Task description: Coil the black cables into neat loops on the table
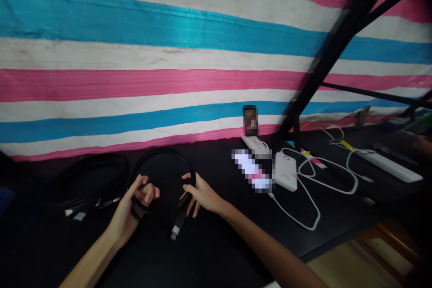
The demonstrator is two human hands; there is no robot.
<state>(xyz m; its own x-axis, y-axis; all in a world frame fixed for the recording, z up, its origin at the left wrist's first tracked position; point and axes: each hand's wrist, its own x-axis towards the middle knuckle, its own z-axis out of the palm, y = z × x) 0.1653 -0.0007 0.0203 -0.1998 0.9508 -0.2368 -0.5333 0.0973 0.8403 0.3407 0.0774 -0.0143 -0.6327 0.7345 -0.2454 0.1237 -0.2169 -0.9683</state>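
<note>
A black cable (164, 151), wound into a round coil, is held between my two hands over the dark table. On the coil's left side, my left hand (137, 198) is closed round the strands with its fingers curled. My right hand (199, 193) grips the right side between thumb and fingers. One metal-tipped plug (176, 227) of this cable hangs below my right hand. Left of my left hand lies a second coil of black cable (91, 162), its pale plugs resting toward the front.
Right of my hands lie a lit phone (251, 169), a white power bank (285, 171) and a looping white cord (315, 222). Behind them stands a white power strip (253, 144). Farther right is a long white bar (391, 164). A slanted black frame post (324, 69) rises before the striped sheet (151, 85).
</note>
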